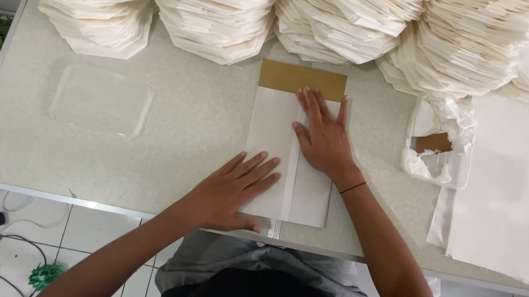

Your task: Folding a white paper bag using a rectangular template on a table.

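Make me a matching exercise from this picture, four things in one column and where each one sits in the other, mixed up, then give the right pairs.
Things:
1. left hand
2. right hand
3. clear plastic lid
4. stacks of folded paper

Places:
A. along the far edge of the table
B. flat on the near left part of the white folded sheet
C. lying alone on the table's left side
D. flat on the sheet's upper right, just below the brown card

Pairs: 1-B, 2-D, 3-C, 4-A
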